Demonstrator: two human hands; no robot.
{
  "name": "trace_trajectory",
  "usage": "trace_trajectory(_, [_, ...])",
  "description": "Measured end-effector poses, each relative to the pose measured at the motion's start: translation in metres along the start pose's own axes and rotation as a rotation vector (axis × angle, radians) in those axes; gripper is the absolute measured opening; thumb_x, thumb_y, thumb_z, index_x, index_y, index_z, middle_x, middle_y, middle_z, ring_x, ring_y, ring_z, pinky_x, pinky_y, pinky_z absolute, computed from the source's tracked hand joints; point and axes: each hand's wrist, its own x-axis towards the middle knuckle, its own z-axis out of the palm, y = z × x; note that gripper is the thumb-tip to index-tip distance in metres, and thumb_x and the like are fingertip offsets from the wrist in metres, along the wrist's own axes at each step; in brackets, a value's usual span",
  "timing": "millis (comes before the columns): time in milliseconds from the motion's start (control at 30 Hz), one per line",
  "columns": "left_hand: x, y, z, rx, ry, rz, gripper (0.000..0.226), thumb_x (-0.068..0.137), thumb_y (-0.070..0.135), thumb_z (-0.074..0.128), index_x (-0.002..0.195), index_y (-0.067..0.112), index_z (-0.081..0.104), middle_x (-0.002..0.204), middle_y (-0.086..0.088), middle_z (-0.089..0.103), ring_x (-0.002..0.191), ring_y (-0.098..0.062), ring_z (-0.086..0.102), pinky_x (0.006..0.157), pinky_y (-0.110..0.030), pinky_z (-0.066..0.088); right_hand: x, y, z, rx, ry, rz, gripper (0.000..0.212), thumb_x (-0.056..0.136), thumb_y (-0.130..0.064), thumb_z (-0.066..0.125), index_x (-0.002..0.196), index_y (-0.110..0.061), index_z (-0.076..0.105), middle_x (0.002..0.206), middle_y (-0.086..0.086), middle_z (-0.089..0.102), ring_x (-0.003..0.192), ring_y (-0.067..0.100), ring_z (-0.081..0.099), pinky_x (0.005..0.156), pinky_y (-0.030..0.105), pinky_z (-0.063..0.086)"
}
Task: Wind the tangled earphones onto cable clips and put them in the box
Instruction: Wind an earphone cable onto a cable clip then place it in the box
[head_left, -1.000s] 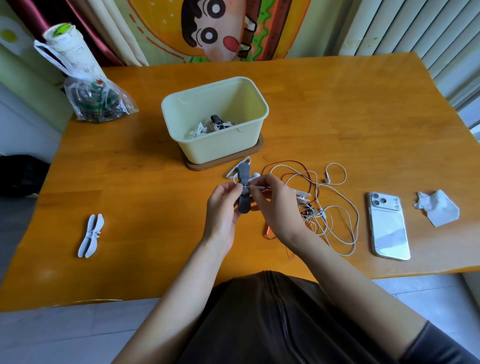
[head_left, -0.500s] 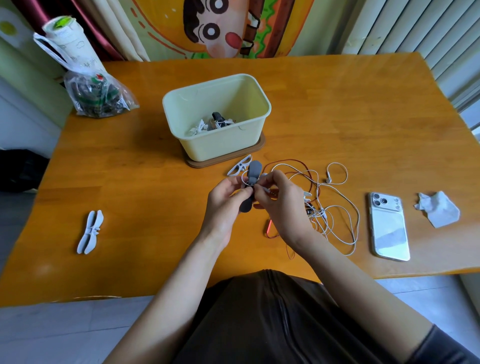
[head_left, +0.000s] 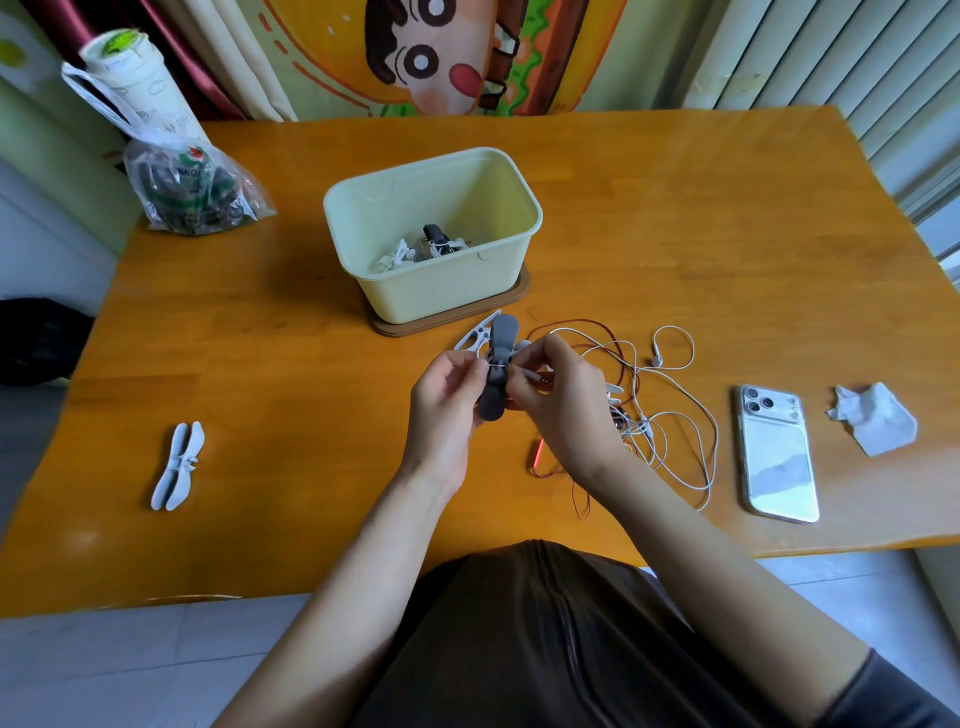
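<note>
My left hand (head_left: 441, 400) grips a dark grey cable clip (head_left: 500, 374) upright above the table. My right hand (head_left: 558, 400) pinches the white earphone cable (head_left: 670, 415) at the clip's waist, the plug end sticking out to the right. The rest of that cable lies tangled with a thin red earphone cable (head_left: 537, 452) on the table to the right. A pale clip (head_left: 475, 338) lies just behind the grey one. Another white clip (head_left: 179, 465) lies far left. The pale green box (head_left: 514, 270) behind holds wound earphones.
A white phone (head_left: 776, 452) lies face down at the right, a crumpled tissue (head_left: 872, 418) beyond it. A clear plastic bag (head_left: 192, 192) with a paper cup (head_left: 130, 78) stands at the table's back left corner. The box sits on a brown lid.
The grey clip has tilted slightly between my hands, and my right hand has brought the white cable across its waist. The view has shifted a little.
</note>
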Motion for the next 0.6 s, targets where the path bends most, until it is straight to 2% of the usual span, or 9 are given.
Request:
trace_trajectory(200, [0.003, -0.0098, -0.0021, 0.076, 0.051, -0.017, 0.011, 0.099, 0.012, 0.047, 0.093, 0.011, 0.056, 0.091, -0.008, 0.062, 0.082, -0.015, 0.057, 0.071, -0.028, 0.049, -0.0017, -0.0032, 0.0029, -0.003, -0.019, 0.008, 0.013, 0.088, -0.007, 0.061, 0.087, -0.012, 0.049, 0.086, -0.007, 0.056, 0.083, 0.017, 0.064, 0.07, 0.039, 0.058])
trace_trajectory(333, [0.0039, -0.0113, -0.0018, 0.097, 0.1, -0.02, 0.012, 0.1, 0.013, 0.045, 0.094, 0.013, 0.055, 0.091, -0.006, 0.063, 0.079, -0.014, 0.059, 0.065, -0.023, 0.049, -0.0024, -0.0071, 0.0047, 0.004, -0.026, 0.015, 0.013, 0.088, -0.006, 0.06, 0.087, -0.011, 0.048, 0.086, -0.007, 0.055, 0.084, 0.018, 0.063, 0.069, 0.036, 0.057])
trace_trajectory(433, [0.0039, -0.0102, -0.0023, 0.11, 0.115, 0.003, 0.01, 0.099, 0.015, 0.046, 0.097, 0.013, 0.055, 0.094, -0.007, 0.064, 0.078, -0.011, 0.06, 0.062, -0.02, 0.049, -0.0046, -0.008, 0.007, 0.049, -0.037, -0.007, 0.011, 0.089, -0.005, 0.059, 0.089, -0.011, 0.049, 0.093, 0.0, 0.058, 0.088, 0.018, 0.063, 0.068, 0.033, 0.058])
trace_trajectory(600, [0.0032, -0.0085, -0.0023, 0.169, 0.078, 0.018, 0.008, 0.099, 0.017, 0.047, 0.096, 0.018, 0.055, 0.107, -0.016, 0.065, 0.092, -0.026, 0.062, 0.073, -0.039, 0.055, -0.008, -0.007, 0.0057, 0.05, -0.008, -0.072, 0.01, 0.091, -0.006, 0.057, 0.093, -0.013, 0.049, 0.096, -0.002, 0.055, 0.087, 0.006, 0.059, 0.066, 0.024, 0.057])
